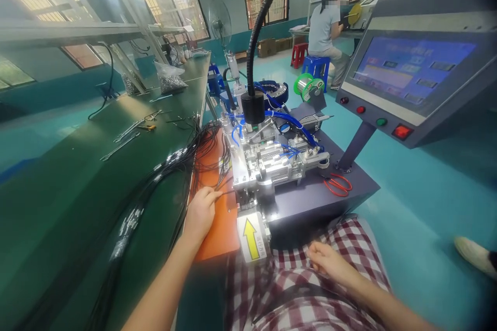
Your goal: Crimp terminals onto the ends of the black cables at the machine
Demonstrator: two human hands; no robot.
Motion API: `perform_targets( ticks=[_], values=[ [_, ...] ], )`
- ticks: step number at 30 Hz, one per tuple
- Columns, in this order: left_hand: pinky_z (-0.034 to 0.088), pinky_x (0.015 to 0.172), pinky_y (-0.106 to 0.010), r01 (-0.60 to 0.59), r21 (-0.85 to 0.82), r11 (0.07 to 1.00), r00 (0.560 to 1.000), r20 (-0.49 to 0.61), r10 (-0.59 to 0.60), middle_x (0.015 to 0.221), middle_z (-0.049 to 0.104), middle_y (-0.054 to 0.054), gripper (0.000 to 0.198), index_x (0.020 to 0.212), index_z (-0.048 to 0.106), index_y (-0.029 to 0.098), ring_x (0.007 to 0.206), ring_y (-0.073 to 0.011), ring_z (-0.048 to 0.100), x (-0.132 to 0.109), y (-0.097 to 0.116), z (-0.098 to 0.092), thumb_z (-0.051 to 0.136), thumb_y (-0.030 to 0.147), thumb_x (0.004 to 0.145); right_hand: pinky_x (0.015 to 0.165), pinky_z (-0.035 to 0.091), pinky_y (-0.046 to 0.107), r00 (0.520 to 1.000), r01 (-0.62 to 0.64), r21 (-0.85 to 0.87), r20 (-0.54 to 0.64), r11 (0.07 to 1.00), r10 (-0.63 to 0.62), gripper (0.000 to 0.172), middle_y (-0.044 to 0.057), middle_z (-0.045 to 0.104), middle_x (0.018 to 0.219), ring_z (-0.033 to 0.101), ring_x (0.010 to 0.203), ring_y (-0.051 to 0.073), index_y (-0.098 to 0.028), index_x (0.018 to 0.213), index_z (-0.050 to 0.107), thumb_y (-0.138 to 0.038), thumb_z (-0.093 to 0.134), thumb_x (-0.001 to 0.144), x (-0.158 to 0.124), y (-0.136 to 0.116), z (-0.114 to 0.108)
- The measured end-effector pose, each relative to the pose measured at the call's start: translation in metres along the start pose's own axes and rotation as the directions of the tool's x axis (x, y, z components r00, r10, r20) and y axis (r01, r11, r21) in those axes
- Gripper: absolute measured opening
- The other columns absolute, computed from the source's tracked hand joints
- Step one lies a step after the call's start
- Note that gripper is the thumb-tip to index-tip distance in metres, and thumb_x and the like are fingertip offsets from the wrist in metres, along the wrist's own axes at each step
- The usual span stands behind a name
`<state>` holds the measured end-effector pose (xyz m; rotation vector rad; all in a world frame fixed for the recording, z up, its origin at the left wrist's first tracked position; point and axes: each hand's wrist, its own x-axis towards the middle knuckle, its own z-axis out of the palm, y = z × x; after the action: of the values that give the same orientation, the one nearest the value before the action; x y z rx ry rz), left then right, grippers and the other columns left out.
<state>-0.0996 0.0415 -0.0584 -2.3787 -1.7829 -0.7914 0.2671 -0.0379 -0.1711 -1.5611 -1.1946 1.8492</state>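
Observation:
My left hand (200, 212) rests on an orange mat (217, 227) and pinches a thin black wire (227, 192) whose end points into the front of a small metal machine (267, 160). A large bundle of black wires (163, 176) trails from the mat across the green bench to the left. My right hand (326, 261) lies on my checked lap below the machine's table, fingers curled, with nothing visible in it. A white label with a yellow arrow (251, 238) sits on the machine's front.
Red-handled scissors (337, 184) lie on the dark machine table (349, 191). A control panel with a touch screen (411, 70) stands at right. Wrenches and pliers (132, 132) lie on the green bench (77, 191). A person (326, 31) sits on a blue stool at the back.

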Motion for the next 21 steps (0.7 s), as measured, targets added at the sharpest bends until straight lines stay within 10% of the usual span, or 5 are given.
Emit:
perform_targets(
  ticks=[12,17,21],
  values=[
    [0.057,0.088,-0.041,0.156,-0.046,0.987,0.982,0.112,-0.15,0.113,0.069,-0.007,0.023,0.11,0.067,0.017,0.1,-0.0196,0.066,0.001,0.021,0.0,0.062,0.035,0.096,0.047,0.017,0.024,0.985,-0.049,-0.122,0.158,0.991,0.068,0.061,-0.007,0.043,0.05,0.026,0.045,0.007,-0.022,0.064,0.042,-0.079,0.066,0.064,0.003,-0.009,0.014],
    [0.053,0.087,-0.032,0.38,-0.018,0.925,0.923,0.07,-0.378,0.109,0.071,-0.007,0.021,0.103,0.071,0.021,0.1,-0.0189,0.066,-0.036,0.011,-0.081,0.054,0.028,0.095,0.048,0.017,0.023,0.978,-0.028,-0.142,0.2,0.99,0.056,0.066,-0.008,0.036,0.053,0.021,0.047,0.006,-0.021,0.067,0.043,-0.085,0.06,0.069,0.0,-0.008,0.007],
    [0.046,0.062,-0.031,0.644,0.039,0.764,0.763,0.027,-0.645,0.073,0.066,-0.004,0.027,0.075,0.068,0.021,0.065,-0.0193,0.058,-0.097,0.002,-0.15,0.059,0.045,0.083,0.048,0.022,0.022,0.99,-0.019,-0.173,0.131,0.985,0.042,0.065,-0.007,0.04,0.056,0.026,0.05,0.007,-0.02,0.069,0.047,-0.084,0.059,0.074,-0.016,-0.015,-0.014]
  ],
)
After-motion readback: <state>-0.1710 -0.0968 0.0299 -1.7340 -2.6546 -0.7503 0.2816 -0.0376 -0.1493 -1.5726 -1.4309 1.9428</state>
